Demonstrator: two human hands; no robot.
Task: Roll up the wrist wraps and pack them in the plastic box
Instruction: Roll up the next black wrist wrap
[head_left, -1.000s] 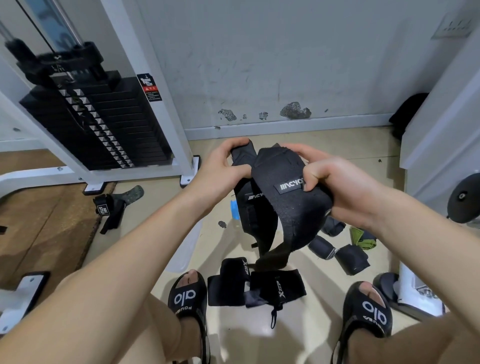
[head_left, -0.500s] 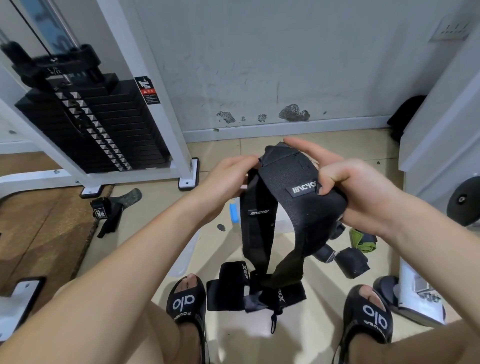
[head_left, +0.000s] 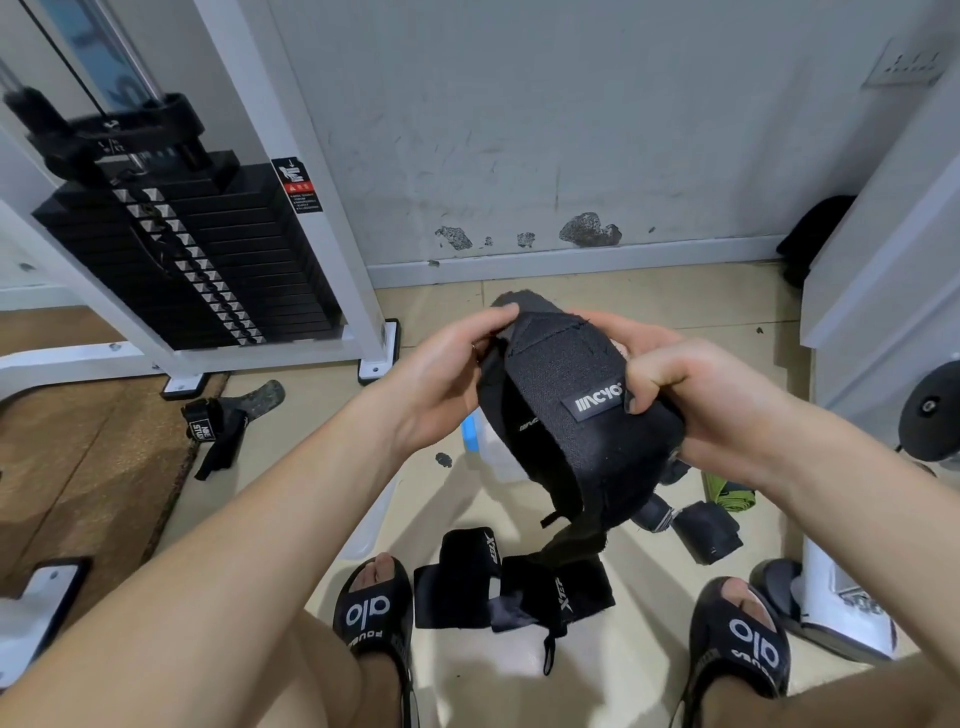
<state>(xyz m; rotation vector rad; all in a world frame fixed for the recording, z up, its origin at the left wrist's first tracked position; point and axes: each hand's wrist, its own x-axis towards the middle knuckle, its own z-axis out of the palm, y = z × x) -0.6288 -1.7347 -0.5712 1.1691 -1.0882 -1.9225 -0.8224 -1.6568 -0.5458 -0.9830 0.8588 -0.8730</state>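
Note:
Both hands hold a black wrist wrap with a white-lettered label, raised above the floor. My left hand pinches its upper left edge. My right hand grips its right side, fingers curled over the fabric. The wrap's loose tail hangs down toward the floor. Two flat black wrist wraps lie on the floor between my feet. Rolled black wraps lie on the floor at the right. The clear plastic box with a blue clip shows partly behind the held wrap, mostly hidden.
A weight-stack machine on a white frame stands at the left. A black lifting strap lies by the brown mat. A green item lies near the rolled wraps. White equipment stands at the right. My sandalled feet are at the bottom.
The hands have drawn closer together and bunched the wrap more tightly. The hanging tail has become shorter, and my left hand has shifted to the wrap's upper edge.

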